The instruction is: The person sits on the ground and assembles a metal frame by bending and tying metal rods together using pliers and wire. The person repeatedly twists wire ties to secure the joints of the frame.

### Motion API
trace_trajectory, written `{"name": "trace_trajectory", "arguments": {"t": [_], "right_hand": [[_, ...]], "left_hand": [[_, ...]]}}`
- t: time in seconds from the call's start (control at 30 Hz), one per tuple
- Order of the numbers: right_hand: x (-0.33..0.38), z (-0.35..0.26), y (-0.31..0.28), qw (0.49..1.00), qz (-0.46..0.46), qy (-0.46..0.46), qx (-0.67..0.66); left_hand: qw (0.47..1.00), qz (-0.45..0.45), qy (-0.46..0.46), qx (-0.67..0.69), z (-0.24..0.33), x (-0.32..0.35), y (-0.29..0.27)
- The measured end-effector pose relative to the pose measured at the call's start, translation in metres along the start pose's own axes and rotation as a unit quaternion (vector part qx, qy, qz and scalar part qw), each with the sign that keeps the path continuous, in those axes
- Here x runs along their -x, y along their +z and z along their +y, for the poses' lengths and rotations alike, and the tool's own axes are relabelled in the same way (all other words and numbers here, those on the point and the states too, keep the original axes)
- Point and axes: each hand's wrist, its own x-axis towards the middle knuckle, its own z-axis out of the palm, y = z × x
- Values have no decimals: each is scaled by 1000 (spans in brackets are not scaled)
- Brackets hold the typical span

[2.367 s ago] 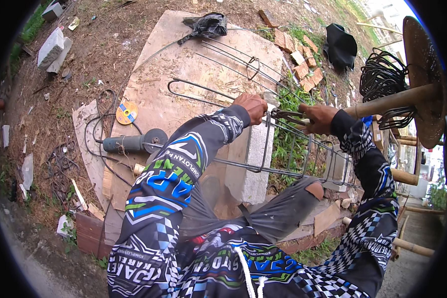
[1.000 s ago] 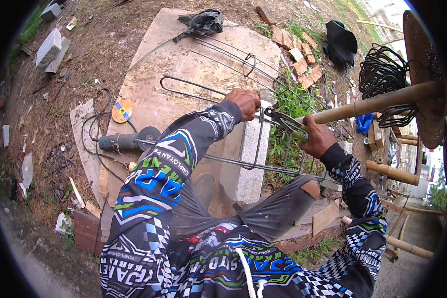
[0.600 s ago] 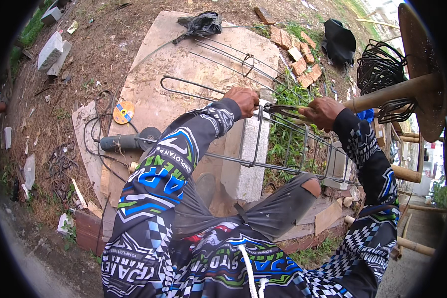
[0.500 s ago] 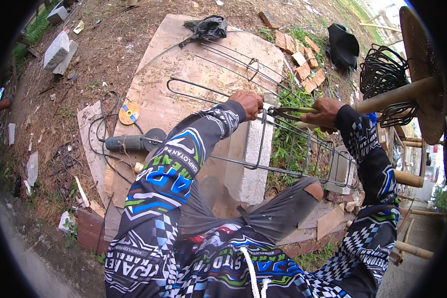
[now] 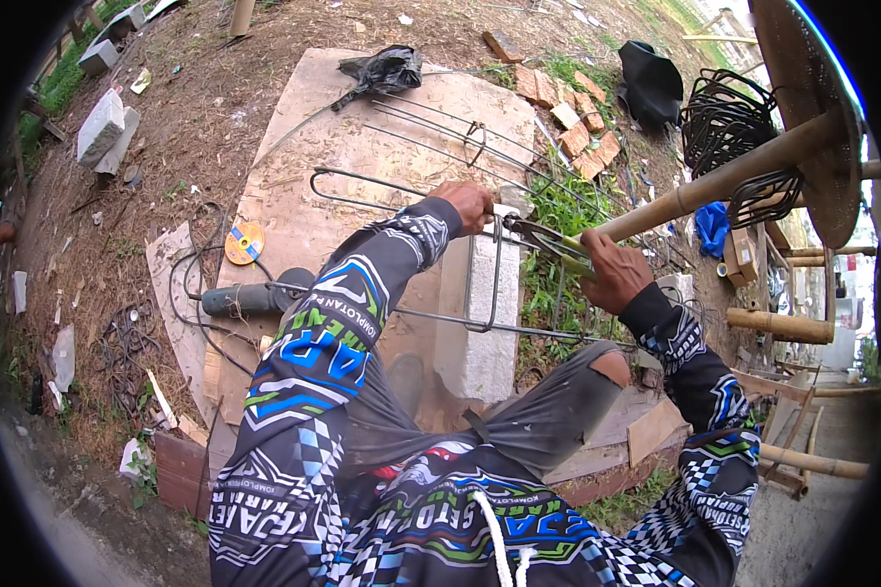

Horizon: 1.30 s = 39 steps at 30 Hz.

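My right hand (image 5: 614,271) is wrapped round the green handles of a pair of pincers (image 5: 550,241). The pincers' jaws meet a corner of a rectangular stirrup (image 5: 496,286) on a steel rebar frame (image 5: 426,314). Just left of the jaws, my left hand (image 5: 468,205) is closed at the rebar by that corner; its fingertips are partly hidden. Beneath the frame stands a long pale block (image 5: 480,357). From under my left hand, a bar with a rounded U-shaped end (image 5: 319,176) reaches out to the left.
An angle grinder (image 5: 250,298) and an orange disc (image 5: 245,242) lie left on the board (image 5: 294,127). More tied rebar (image 5: 477,137) and a black plastic bag (image 5: 387,68) lie ahead. Broken bricks (image 5: 578,122), coiled black wire (image 5: 724,122) and a bamboo pole (image 5: 715,186) are right.
The whole view has shifted slightly. My right hand has come lower and the pincers now slant down to the right, handles farther apart. My left hand stays by the stirrup corner.
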Motion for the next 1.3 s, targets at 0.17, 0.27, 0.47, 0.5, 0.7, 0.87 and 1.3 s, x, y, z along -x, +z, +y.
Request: {"name": "trace_trajectory", "arguments": {"t": [0.17, 0.27, 0.47, 0.5, 0.7, 0.87, 1.3], "right_hand": [[-10, 32, -5, 944, 193, -166, 212], [-33, 54, -18, 925, 192, -240, 225], [-52, 61, -20, 991, -101, -79, -38], [-58, 59, -30, 979, -172, -40, -107], [-55, 38, -36, 968, -200, 16, -149], [-66, 38, -52, 926, -295, 87, -221], [-116, 67, -86, 859, -246, 85, -440]], "left_hand": [[1000, -24, -13, 5, 5, -5, -1], [1000, -7, -6, 4, 1, -4, 0], [1000, -19, -20, -5, 7, -4, -2], [1000, -18, -20, -12, 9, -2, -4], [1000, -18, -18, 14, 3, 3, -7], [999, -13, -6, -43, 5, 0, -13], [915, 380, -26, 135, 132, -53, 35]]}}
